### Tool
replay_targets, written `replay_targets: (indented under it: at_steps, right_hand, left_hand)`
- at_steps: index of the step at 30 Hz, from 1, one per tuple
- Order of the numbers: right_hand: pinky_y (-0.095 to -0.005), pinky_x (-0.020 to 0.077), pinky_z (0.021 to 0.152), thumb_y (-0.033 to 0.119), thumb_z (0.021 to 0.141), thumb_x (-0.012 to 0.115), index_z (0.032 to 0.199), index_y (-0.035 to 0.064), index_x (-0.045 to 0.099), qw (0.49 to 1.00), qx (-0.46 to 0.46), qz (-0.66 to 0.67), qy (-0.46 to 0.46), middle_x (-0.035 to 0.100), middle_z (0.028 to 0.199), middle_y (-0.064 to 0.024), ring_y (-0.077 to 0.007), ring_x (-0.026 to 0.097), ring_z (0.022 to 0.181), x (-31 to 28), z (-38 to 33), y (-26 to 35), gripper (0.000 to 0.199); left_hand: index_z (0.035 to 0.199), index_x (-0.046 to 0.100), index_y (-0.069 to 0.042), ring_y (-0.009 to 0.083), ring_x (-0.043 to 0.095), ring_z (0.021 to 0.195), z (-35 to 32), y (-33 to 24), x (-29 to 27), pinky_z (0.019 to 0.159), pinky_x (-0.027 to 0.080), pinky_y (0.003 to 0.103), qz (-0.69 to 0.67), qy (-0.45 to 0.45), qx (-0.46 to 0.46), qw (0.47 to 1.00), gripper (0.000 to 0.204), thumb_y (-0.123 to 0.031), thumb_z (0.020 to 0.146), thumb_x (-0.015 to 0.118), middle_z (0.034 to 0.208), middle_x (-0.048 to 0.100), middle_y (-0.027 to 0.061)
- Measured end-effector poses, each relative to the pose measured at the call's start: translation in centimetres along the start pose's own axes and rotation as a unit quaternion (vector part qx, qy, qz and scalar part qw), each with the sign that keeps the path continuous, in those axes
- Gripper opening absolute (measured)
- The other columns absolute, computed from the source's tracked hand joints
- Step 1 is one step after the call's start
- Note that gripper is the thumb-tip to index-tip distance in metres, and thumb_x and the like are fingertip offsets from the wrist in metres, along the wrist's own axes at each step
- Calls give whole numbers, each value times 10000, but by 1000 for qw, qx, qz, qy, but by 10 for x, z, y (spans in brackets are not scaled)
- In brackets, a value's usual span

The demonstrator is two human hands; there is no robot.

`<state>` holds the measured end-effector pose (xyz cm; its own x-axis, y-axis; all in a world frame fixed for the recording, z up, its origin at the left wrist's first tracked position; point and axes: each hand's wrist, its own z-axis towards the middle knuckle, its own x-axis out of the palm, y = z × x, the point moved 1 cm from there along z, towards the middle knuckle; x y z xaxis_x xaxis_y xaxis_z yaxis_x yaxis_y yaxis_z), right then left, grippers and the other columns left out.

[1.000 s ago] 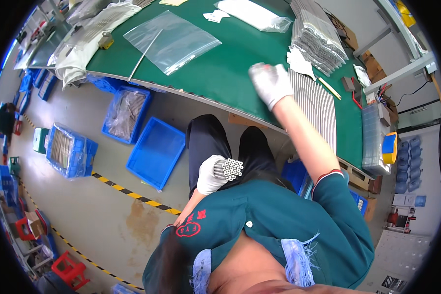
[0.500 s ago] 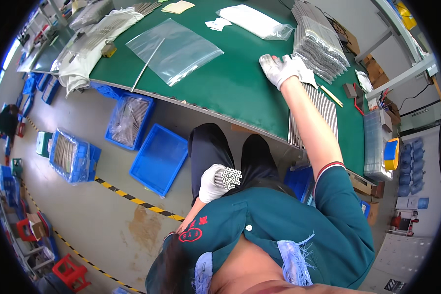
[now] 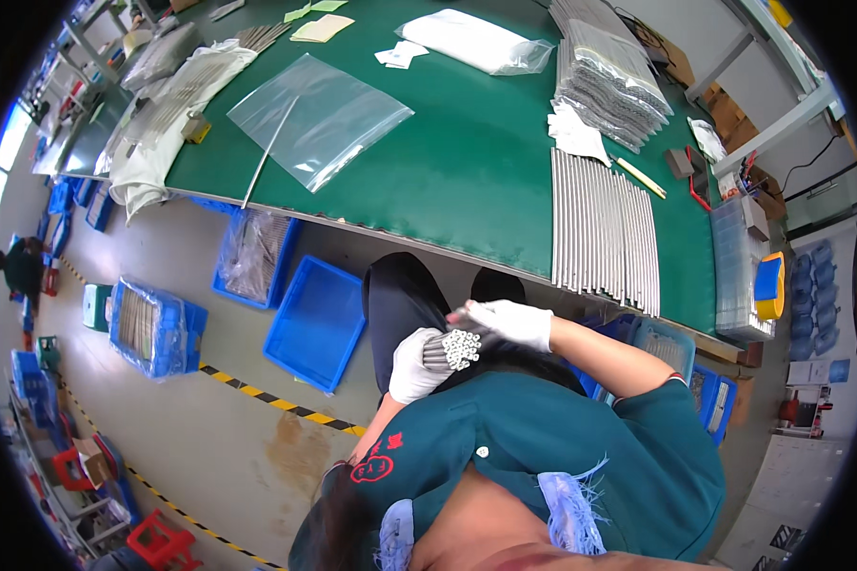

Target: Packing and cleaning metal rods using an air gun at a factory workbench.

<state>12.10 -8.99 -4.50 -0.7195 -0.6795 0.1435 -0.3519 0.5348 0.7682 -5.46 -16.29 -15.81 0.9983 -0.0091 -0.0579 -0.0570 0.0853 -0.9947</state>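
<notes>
Over my lap my left hand [image 3: 415, 369], in a white glove, is closed round a bundle of thin metal tubes [image 3: 461, 350], their ends pointing up toward me. My gloved right hand [image 3: 510, 324] reaches across just behind the bundle with its fingers stretched out; whether it touches the tubes I cannot tell. At the right of the green table [image 3: 428, 162] lies a row of similar metal tubes [image 3: 602, 233], side by side at the near edge. A white cloth or glove [image 3: 577, 131] sits at their far end.
Stacked bagged tubes [image 3: 609, 81] and a pale-handled tool [image 3: 641, 178] lie beyond the row. A clear plastic bag [image 3: 319, 122] with a single rod [image 3: 269, 152] is at the left. Blue bins [image 3: 316, 324] stand on the floor below. A yellow-and-blue tape roll [image 3: 769, 285] hangs at far right.
My right hand has come back from the far end of the tube row to beside the bundle in my left hand. The view has shifted slightly; my left hand keeps its hold.
</notes>
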Motion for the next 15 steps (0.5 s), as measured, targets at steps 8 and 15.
replay_targets:
  at_steps: [8,15]
  right_hand:
    - [-290,570,619,614,925,343,1262,-5,481,853,140,454,216,630,1023,-161,-199,648,878,-20,-34,-39,718]
    - [-249,517,572,312,911,607,983,37,636,944,179,208,183,667,807,-40,-84,637,693,-13,-21,-45,287]
  left_hand:
    - [832,584,-88,312,609,714,35,-72,22,633,489,408,301,220,56,926,185,-226,730,652,750,600,100]
    - [858,550,-111,237,582,656,43,-97,18,593,458,379,442,332,294,780,150,-224,768,591,703,539,58]
